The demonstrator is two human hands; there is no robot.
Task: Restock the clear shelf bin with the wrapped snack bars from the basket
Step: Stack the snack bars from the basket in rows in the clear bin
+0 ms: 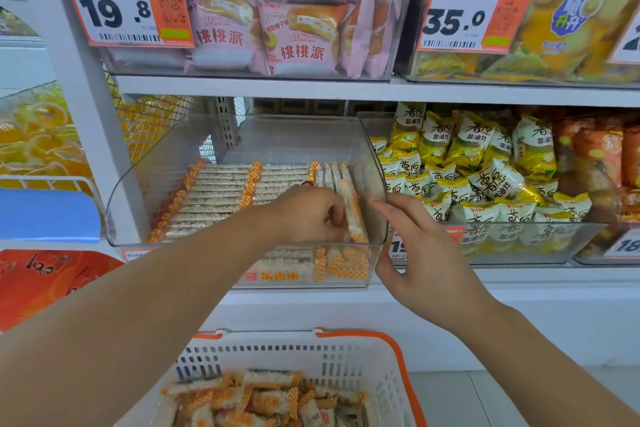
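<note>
Bright even light, soft shadows; wide-angle bending at edges, slight blur on near forearms.

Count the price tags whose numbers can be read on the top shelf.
2. One reading 19.8 hangs on the pink pie bin at upper left; one reading 35.0 hangs on the yellow snack bin at upper right. Another tag at the right edge is cut off.

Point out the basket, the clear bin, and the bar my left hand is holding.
basket (398,350): head view, on the orange rim at the right.
clear bin (156,163): head view, on its bare left wall.
snack bar (353,215): head view, mid wrapper, beside the left hand (304,215).
</note>
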